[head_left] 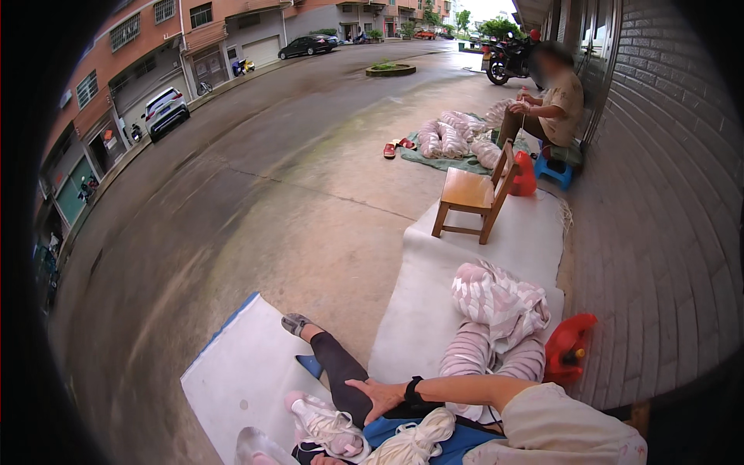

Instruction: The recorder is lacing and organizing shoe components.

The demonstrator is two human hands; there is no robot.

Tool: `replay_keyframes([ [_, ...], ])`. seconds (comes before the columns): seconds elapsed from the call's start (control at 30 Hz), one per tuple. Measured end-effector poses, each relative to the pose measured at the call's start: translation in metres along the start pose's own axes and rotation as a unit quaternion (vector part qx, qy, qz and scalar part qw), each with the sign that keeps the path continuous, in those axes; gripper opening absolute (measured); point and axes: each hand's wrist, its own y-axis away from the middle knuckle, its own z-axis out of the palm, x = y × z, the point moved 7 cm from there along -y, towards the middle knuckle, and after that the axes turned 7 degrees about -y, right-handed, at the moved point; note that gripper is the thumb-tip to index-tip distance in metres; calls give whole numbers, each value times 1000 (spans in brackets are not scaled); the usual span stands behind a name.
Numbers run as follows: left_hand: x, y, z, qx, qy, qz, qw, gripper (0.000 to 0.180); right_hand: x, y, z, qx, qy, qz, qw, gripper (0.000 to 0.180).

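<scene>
My right hand (380, 397), with a black band at its wrist, rests on my dark-trousered leg, its thumb and fingers apart and nothing in them. Just left of it is a pink and white sneaker (332, 428) with white laces. A sliver of my left hand (328, 460) shows at the lower edge under the sneaker; most of its fingers are hidden. A bundle of cream shoelaces (415, 439) lies on the blue cloth (380, 431) over my lap.
Pink and white stacked shoe uppers (500, 302) lie on a pale sheet (407, 310) at right, beside a red plastic container (570, 346). Farther off are a wooden chair (469, 188) and a seated person (562, 101) by more bundles (453, 132). A white board (240, 372) lies left.
</scene>
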Motion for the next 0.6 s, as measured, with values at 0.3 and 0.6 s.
replay_keyframes([
  [0.3,2,3,0,1,8,-4,1000,4,5,-5,5,24,0,-39,999,127],
  [0.6,5,1,3,-11,5,9,1000,7,2,-4,4,16,-19,-23,999,127],
])
